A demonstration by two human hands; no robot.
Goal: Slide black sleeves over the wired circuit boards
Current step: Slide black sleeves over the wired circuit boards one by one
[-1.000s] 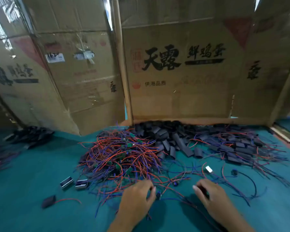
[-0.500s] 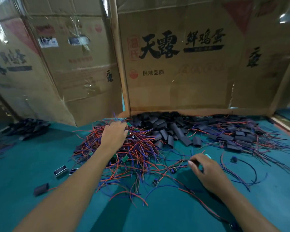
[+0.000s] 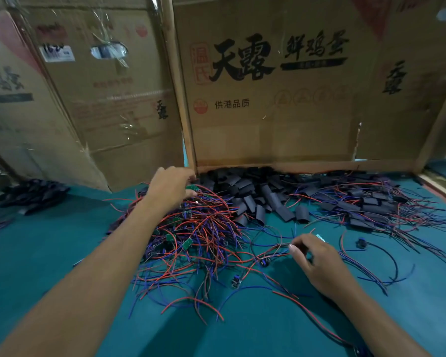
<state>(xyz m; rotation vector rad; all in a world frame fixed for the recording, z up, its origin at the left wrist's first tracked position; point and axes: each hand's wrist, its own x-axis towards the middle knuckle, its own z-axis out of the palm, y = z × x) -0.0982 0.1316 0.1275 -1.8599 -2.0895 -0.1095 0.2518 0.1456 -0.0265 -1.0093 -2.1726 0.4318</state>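
Observation:
A tangled heap of small green circuit boards with red and blue wires lies mid-table. Behind it sits a pile of loose black sleeves. To the right lie boards in black sleeves with their wires trailing. My left hand reaches over the far top of the wire heap, fingers curled at a green board near the sleeve pile. My right hand rests on the green cloth and pinches a bundle of wires at its fingertips.
Cardboard walls close off the back and sides of the green table. Another dark heap of sleeves lies far left. A black cable with a round end lies right of my right hand.
My left hand left the near edge of the table and reached far forward onto the top of the wire heap. My right hand stayed put on the wires.

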